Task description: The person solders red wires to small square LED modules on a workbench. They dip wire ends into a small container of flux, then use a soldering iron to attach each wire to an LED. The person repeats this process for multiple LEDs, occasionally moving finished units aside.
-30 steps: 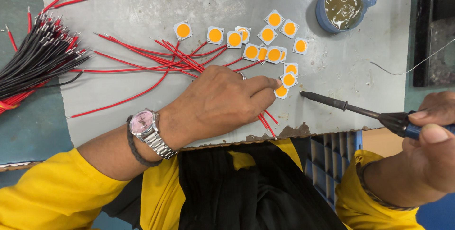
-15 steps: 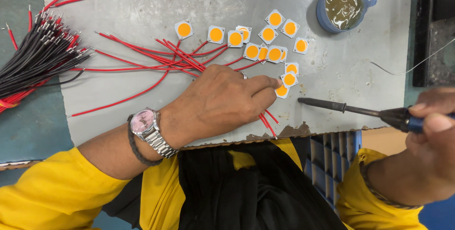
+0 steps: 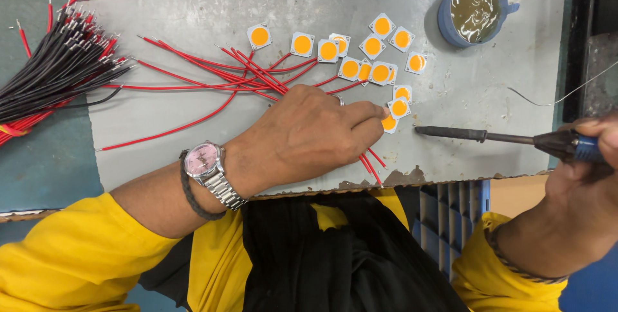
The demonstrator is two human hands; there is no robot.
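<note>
My left hand (image 3: pixel 308 137) lies palm down on a grey work sheet (image 3: pixel 309 22), its fingertips pressing a small white square chip with an orange centre (image 3: pixel 389 123) and red wires (image 3: pixel 368 163) under the fingers. More such chips (image 3: pixel 373 45) lie scattered just beyond, several with red wires (image 3: pixel 212 83) soldered on. My right hand (image 3: pixel 582 190) grips a soldering iron (image 3: pixel 489 136) by its blue handle. The dark tip points left and stops a little right of the pressed chip, apart from it.
A round blue tin of amber flux (image 3: pixel 473 11) stands at the back right. A bundle of black and red wires (image 3: pixel 58 74) lies at the left. A thin solder wire (image 3: pixel 560 96) curves in from the right. The sheet's torn front edge (image 3: pixel 412 177) sits over a blue crate (image 3: pixel 454 215).
The soldering iron has dropped slightly and its tip has drawn back a little to the right. My left hand has stayed on the chip.
</note>
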